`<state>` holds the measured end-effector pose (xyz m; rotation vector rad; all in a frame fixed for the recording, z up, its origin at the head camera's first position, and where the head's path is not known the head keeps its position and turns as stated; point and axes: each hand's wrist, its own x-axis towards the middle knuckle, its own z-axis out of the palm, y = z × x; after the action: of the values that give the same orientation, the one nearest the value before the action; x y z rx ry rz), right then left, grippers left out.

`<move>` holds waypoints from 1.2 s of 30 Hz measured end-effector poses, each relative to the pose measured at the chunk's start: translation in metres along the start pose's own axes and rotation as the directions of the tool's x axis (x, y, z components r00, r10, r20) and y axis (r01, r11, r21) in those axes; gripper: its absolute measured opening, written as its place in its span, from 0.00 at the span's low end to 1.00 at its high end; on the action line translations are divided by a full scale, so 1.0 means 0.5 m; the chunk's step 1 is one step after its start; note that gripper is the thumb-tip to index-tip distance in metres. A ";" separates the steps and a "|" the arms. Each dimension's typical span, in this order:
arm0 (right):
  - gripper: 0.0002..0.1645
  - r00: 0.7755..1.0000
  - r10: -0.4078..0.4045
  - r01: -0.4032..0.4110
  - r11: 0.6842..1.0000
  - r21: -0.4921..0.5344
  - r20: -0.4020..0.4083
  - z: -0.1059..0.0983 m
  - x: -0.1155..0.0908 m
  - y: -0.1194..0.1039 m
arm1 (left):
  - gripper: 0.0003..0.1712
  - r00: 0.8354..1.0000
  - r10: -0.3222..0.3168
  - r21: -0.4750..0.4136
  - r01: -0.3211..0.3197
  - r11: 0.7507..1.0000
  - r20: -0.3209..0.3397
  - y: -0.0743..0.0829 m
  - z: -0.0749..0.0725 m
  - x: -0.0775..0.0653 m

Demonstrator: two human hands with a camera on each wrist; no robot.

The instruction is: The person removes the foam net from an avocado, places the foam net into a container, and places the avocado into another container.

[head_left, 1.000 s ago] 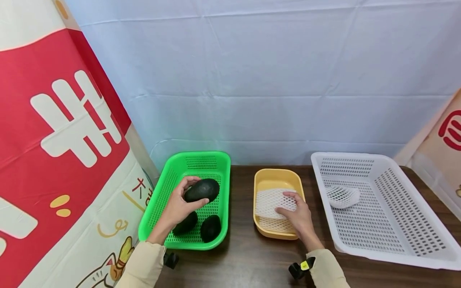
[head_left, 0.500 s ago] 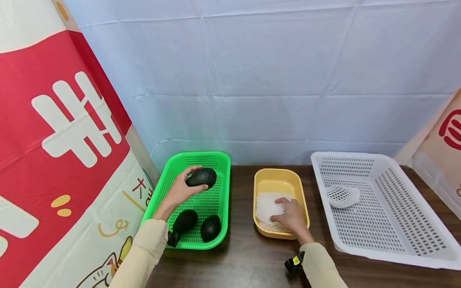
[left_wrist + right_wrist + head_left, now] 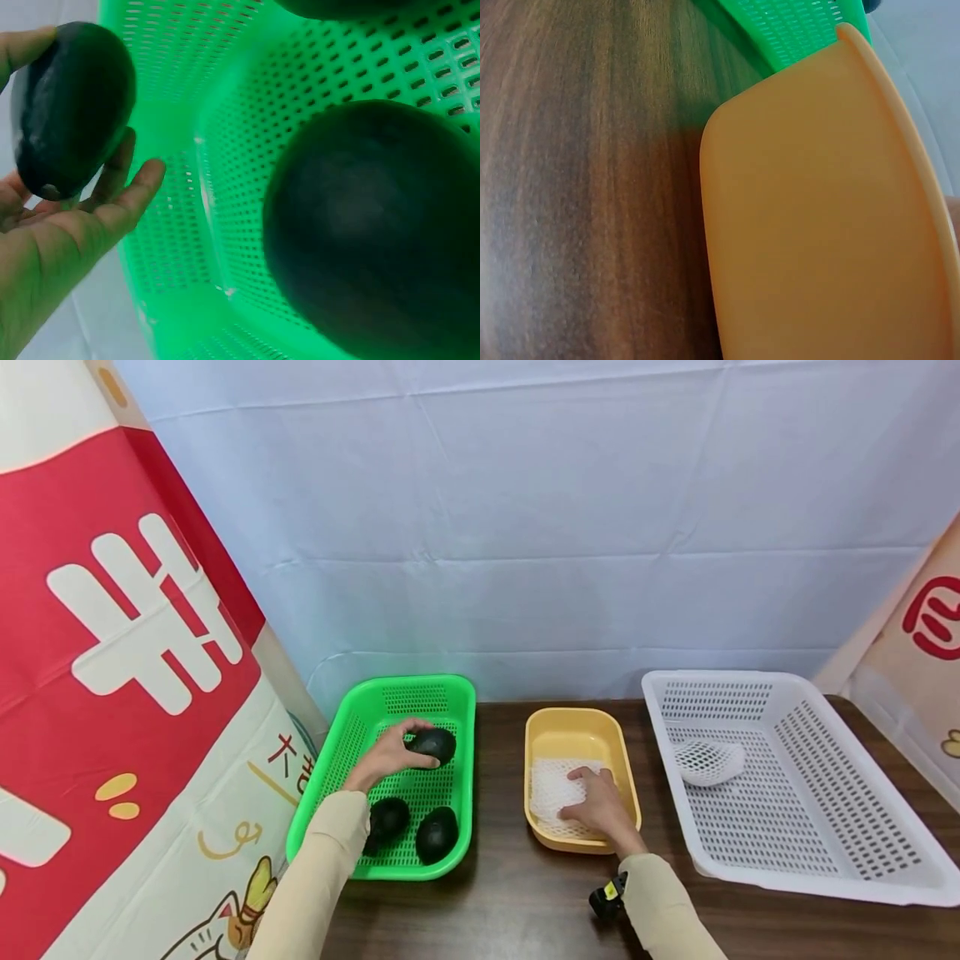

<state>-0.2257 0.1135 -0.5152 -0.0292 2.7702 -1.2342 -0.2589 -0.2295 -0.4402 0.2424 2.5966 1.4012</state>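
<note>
My left hand grips a dark, oval avocado between thumb and fingers over the far half of the green basket. In the left wrist view, that avocado stands out at the left, its end scar showing. Two more avocados lie at the basket's near end. My right hand is inside the yellow tray, thumb and fingertips apart at the white foam nets; I cannot tell whether they pinch a net. The right wrist view shows mostly the tray's outer wall.
At the right stands a white perforated basket, with a net-covered piece near its left wall. All three containers sit on a dark wooden table. A pale cloth hangs behind, and a printed red and white cloth borders the left.
My left hand has raised the avocado toward the basket's far end, then lowered it slightly. The right hand has moved lower and left over the nets, whose raised layer now lies flatter.
</note>
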 end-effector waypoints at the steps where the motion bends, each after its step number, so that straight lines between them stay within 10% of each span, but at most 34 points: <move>1: 0.37 1.000 -0.007 0.007 1.000 0.000 -0.001 0.000 -0.001 -0.002 | 0.37 1.000 -0.003 0.014 0.003 1.000 0.007 -0.004 0.002 0.002; 17: 0.36 1.000 -0.019 0.018 0.999 -0.028 -0.018 0.002 -0.003 0.004 | 0.37 0.996 -0.054 0.221 0.036 0.975 0.077 -0.047 0.044 0.004; 36: 0.35 0.999 -0.009 0.006 0.997 -0.073 -0.035 0.001 0.006 0.006 | 0.38 0.992 -0.085 0.188 0.066 0.980 0.094 -0.062 0.052 0.012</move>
<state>-0.2283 0.1151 -0.5182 -0.0242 2.8473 -1.1455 -0.2604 -0.2240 -0.4806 0.2316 2.6223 1.0947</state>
